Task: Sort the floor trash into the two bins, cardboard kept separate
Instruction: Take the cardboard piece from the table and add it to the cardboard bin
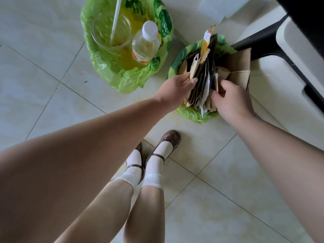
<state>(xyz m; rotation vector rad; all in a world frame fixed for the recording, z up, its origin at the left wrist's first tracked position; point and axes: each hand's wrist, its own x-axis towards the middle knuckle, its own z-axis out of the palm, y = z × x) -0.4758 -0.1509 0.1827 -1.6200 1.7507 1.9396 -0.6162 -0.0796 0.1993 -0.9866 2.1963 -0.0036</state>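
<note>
I am observing the left hand pinching a cardboard piece and the right hand grasping upright sheets inside the cardboard bin, packing in progress; next, presumably, pressing them down.

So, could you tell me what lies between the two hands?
In the head view, upright cardboard pieces in the right bin fill the gap between left hand and right hand.
</note>
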